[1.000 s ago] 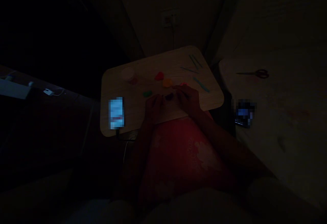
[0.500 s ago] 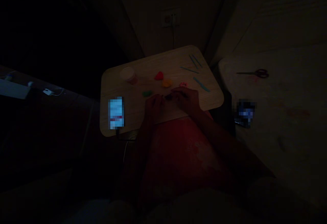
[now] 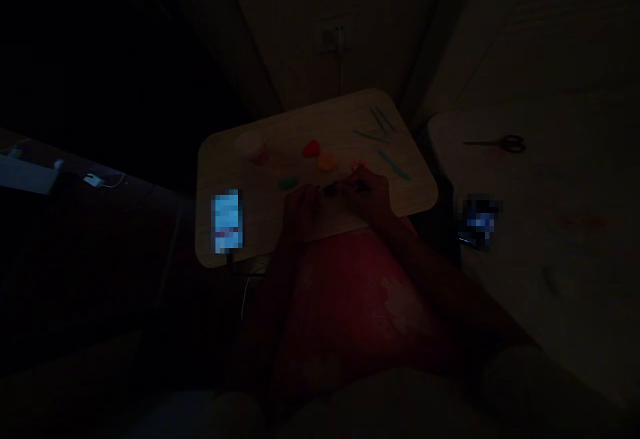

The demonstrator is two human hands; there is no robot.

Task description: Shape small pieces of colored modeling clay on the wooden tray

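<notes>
In the dim light, my left hand rests at the near edge of the board, its fingers curled inward. My right hand faces it, fingers bent and drawn together. Between the fingertips sits a small dark lump; which hand grips it is too dark to see. Just beyond them lie a green lump, an orange lump and a red lump, all looking like modelling clay. A pink piece is partly covered by my right hand.
The light wooden tabletop also carries a lidded tub, a lit phone, a blue plastic knife and several thin blue sticks. On the surface to the right are scissors and a second lit device.
My right hand's fingers have drawn in and curled more, with the index finger lower than before. My left hand stays almost in place.
</notes>
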